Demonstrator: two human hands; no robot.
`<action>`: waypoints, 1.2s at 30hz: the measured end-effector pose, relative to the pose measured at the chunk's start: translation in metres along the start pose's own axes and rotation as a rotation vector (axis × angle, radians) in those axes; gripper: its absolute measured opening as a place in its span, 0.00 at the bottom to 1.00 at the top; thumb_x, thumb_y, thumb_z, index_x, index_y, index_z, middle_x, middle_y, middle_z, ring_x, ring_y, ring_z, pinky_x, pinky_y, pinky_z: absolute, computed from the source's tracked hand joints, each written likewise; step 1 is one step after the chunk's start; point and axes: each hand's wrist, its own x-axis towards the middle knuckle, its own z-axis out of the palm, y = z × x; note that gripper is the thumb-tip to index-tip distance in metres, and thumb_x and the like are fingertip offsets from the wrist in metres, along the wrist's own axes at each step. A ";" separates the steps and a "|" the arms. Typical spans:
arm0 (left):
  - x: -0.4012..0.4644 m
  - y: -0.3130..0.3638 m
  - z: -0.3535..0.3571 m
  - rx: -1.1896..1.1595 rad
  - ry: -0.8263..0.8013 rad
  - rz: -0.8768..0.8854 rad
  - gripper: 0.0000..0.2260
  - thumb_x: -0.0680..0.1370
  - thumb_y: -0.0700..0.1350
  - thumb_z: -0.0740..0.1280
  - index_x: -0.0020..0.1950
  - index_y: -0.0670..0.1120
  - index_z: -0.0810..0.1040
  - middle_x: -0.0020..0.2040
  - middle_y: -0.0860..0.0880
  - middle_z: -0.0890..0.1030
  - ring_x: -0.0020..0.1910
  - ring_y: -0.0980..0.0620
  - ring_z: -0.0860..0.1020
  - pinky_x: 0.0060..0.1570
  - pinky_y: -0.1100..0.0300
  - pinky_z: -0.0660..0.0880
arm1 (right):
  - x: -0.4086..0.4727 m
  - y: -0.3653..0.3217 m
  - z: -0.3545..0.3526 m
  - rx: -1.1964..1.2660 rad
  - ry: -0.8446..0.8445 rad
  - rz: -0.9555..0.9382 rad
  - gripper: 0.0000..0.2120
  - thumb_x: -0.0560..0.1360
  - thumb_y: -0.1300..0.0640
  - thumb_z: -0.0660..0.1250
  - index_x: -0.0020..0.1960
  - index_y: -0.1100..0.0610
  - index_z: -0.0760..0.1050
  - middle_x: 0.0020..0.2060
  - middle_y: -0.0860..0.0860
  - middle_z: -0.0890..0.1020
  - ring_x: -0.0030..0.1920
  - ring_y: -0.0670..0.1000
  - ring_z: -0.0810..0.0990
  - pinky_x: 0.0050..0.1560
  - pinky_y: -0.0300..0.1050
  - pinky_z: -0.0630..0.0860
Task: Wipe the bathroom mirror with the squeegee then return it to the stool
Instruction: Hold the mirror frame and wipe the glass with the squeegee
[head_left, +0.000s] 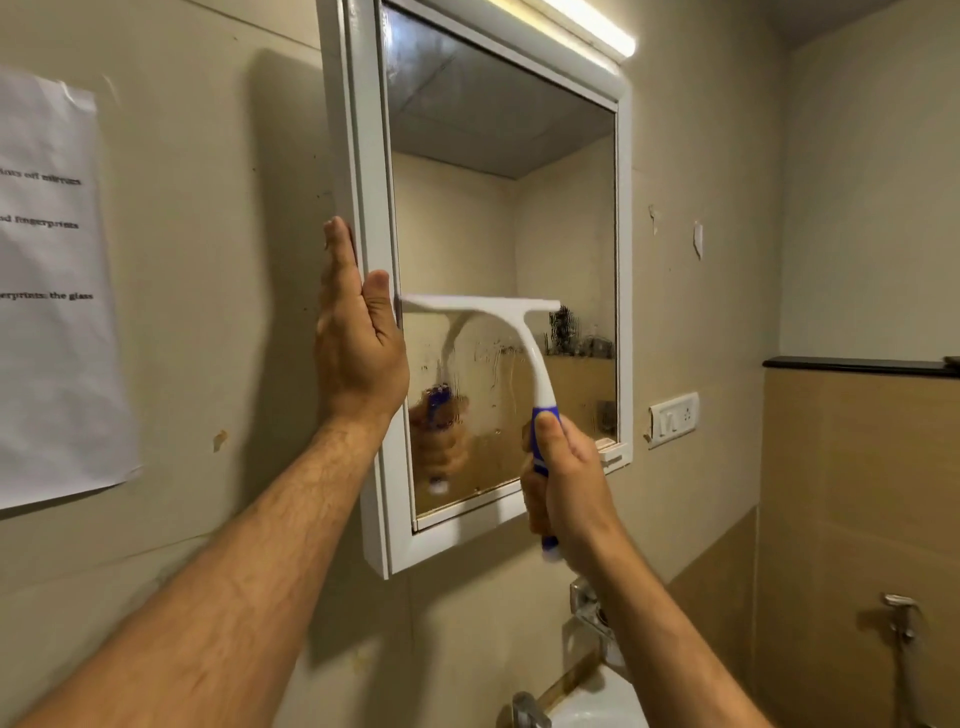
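Now the right hand (563, 483) squeezes the blue handle of the white squeegee (483, 306). Its blade lies sideways above that grip, on the white-framed mirror (498, 208). The open left hand (358, 332) steadies the frame.

You stood in a home bathroom: a white-framed mirror cabinet (498, 291) hung under a strip light (582, 31), above a basin (602, 701) with chrome taps (592, 608), beside tiled walls (841, 493) and a hand sprayer (901, 618)
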 end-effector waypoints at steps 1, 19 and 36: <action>0.000 0.000 0.000 0.001 -0.001 0.000 0.23 0.84 0.48 0.51 0.78 0.44 0.54 0.77 0.48 0.58 0.76 0.53 0.58 0.70 0.73 0.55 | 0.006 -0.008 0.002 0.008 -0.009 -0.002 0.16 0.81 0.47 0.54 0.43 0.57 0.68 0.26 0.50 0.66 0.23 0.46 0.61 0.23 0.40 0.61; -0.005 0.005 -0.001 -0.002 0.000 -0.020 0.23 0.84 0.48 0.51 0.78 0.43 0.54 0.77 0.47 0.58 0.75 0.50 0.58 0.62 0.84 0.51 | -0.002 0.002 -0.007 -0.027 -0.006 0.039 0.15 0.81 0.48 0.55 0.43 0.58 0.70 0.25 0.49 0.67 0.23 0.46 0.63 0.23 0.39 0.64; -0.019 -0.003 -0.002 -0.017 0.000 -0.007 0.23 0.84 0.48 0.51 0.78 0.42 0.55 0.77 0.47 0.58 0.76 0.53 0.57 0.72 0.65 0.57 | -0.021 0.032 -0.018 -0.025 -0.013 0.069 0.15 0.81 0.49 0.55 0.43 0.59 0.70 0.25 0.50 0.67 0.23 0.47 0.62 0.23 0.40 0.62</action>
